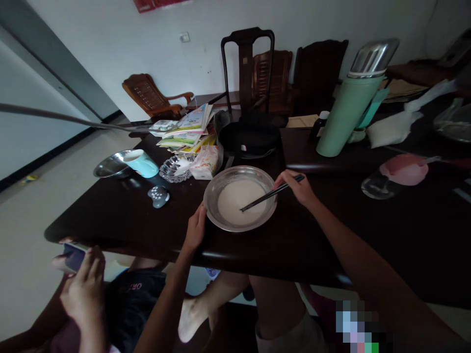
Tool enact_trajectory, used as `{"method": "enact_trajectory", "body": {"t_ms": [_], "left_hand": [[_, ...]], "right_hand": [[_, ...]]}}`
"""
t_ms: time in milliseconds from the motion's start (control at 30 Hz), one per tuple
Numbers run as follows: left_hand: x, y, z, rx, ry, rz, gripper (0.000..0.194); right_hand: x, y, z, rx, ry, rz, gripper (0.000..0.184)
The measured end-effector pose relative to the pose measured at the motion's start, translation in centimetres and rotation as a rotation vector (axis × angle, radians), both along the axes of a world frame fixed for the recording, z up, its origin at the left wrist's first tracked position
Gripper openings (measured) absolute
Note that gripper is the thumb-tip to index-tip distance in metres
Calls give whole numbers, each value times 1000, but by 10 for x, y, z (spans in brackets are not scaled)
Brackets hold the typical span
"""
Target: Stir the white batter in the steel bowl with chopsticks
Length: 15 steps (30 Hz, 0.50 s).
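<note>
Dark, glossy wooden table (121,215) in a room with a pale wall (162,39). Wide stainless-steel bowl (212,206) rests upright near the table's near edge, mid-scene; off-white liquid (231,193) covers its bottom. Left hand (196,226): partly curled, holding the bowl at its near left rim. Right hand (296,186): fingers closed around dark chopsticks (267,196) at the bowl's right rim; tips reach the liquid, slanting down to the left.

Just beyond the bowl, far left: tissue pack (204,163), then cut-glass dish (169,171). Black bag (250,139) directly behind; stacked booklets (186,130) to its left. Farther left: grey paw-print object (159,196), light-blue cup (144,164), smaller metal bowl (112,166). Far right: green thermos (348,108), silver cap. Right side: clear container with pink part (405,169).

Dark high-backed chair (246,63) behind the bag; brown wooden armchair (147,93), far left. Near left: another person's hand (85,289) beside a phone (74,258).
</note>
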<state>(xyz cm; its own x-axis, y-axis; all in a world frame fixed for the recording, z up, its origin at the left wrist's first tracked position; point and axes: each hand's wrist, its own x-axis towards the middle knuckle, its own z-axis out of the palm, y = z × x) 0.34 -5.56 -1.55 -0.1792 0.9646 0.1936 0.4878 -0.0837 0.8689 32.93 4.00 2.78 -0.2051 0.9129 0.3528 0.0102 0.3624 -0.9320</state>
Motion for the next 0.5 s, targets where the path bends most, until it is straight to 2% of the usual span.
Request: {"method": "enact_trajectory", "body": {"t_ms": [67, 133, 200, 300, 400, 500], "left_hand": [[0, -1, 0, 4, -2, 0, 69], [0, -1, 0, 10, -1, -3, 69], [0, -1, -1, 15, 2, -5, 69], [1, -1, -2, 12, 4, 6, 71], [1, 0, -2, 11, 7, 8, 73], [2, 0, -1, 18, 12, 14, 72]], "right_hand": [[-3, -3, 0, 69, -127, 50, 42], [-2, -3, 0, 143, -198, 13, 39], [2, -1, 0, 141, -149, -74, 38], [7, 3, 1, 55, 31, -162, 40], [4, 2, 1, 8, 69, -76, 42], [-3, -3, 0, 57, -79, 56, 41]]}}
